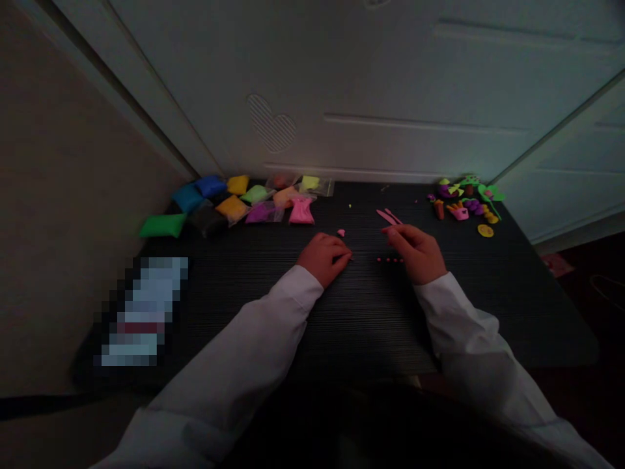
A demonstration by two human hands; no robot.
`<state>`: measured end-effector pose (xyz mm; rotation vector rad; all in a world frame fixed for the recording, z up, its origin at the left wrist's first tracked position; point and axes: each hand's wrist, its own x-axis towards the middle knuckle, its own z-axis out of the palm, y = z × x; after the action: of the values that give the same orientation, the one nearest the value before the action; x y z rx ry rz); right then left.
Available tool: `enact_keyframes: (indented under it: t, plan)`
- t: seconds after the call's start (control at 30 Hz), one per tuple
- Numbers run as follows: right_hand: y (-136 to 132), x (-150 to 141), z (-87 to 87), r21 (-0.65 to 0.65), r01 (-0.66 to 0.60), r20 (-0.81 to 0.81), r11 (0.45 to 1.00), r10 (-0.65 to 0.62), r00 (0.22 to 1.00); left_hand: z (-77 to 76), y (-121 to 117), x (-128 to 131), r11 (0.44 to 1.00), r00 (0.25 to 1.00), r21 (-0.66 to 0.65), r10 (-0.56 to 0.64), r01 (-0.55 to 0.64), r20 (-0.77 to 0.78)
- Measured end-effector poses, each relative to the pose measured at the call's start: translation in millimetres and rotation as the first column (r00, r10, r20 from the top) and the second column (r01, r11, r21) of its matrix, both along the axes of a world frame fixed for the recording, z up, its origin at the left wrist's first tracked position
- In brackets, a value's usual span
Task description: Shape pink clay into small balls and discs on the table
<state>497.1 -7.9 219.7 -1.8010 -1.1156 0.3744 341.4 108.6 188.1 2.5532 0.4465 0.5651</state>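
Observation:
My left hand (325,257) rests on the dark table, its fingers curled together. A tiny bit of pink clay (352,259) shows at its fingertips. Just beyond that hand lies a small pink clay lump (340,232). My right hand (417,254) is closed in a pinch, and whatever is between its fingertips is too small to make out. Below those fingertips, several little pink clay balls (379,259) form a row, partly covered by the hand. Pink modelling tools (387,216) lie just behind my right hand.
Bags of coloured clay, including a pink one (301,210) and a green one (163,225), line the back left. Finished clay figures, among them a yellow disc (486,230), stand at the back right. A blurred-out phone-like screen (146,312) lies at left. A white panel (390,150) rises behind the table.

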Motion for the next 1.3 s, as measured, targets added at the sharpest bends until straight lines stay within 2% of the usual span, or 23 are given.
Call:
enact_keyframes:
  t: [0.17,0.27,0.4,0.5,0.6,0.73,0.87,0.97,1.1,1.3]
  plan:
    - [-1,4,-4.0,-0.057,-0.011,0.157,0.998,0.02,0.987,1.1,1,0,0.999,1.0,0.032,0.019,-0.019,-0.017]
    - [-4,9,-5.7,-0.114,-0.069,0.269,0.991,0.098,0.958,1.5,0,-1,0.998,0.999,0.036,0.042,-0.042,0.005]
    - [-8,18,-9.0,-0.227,-0.214,0.424,0.95,0.294,0.856,2.1,-1,-2,0.996,0.997,0.049,0.075,-0.076,0.03]
    - [-9,20,-12.0,-0.325,-0.219,0.496,0.92,0.363,0.789,2.9,-2,-1,0.995,0.996,0.058,0.079,-0.081,0.041]
    - [-8,20,-13.9,-0.381,-0.201,0.521,0.902,0.389,0.76,3.8,-4,-1,0.995,0.995,0.04,0.084,-0.086,0.046]
    - [-7,17,-13.7,-0.365,-0.205,0.526,0.908,0.383,0.76,5.5,-8,0,0.996,0.993,-0.008,0.086,-0.085,0.081]
    - [-7,6,-8.5,-0.211,-0.265,0.493,0.941,0.337,0.802,10.0,-15,0,0.988,0.991,-0.147,0.072,-0.055,0.109]
    - [-7,-5,-3.2,-0.103,-0.297,0.462,0.949,0.31,0.831,14.9,-21,0,0.938,0.988,-0.346,0.07,-0.017,0.141]
    - [-7,-13,-1.2,-0.044,-0.302,0.485,0.952,0.285,0.827,19.8,-24,0,0.837,0.983,-0.546,0.068,0.036,0.168]
    - [-9,-16,-0.7,0.006,-0.281,0.508,0.96,0.24,0.827,23.2,-27,-1,0.63,0.987,-0.771,0.042,0.094,0.154]
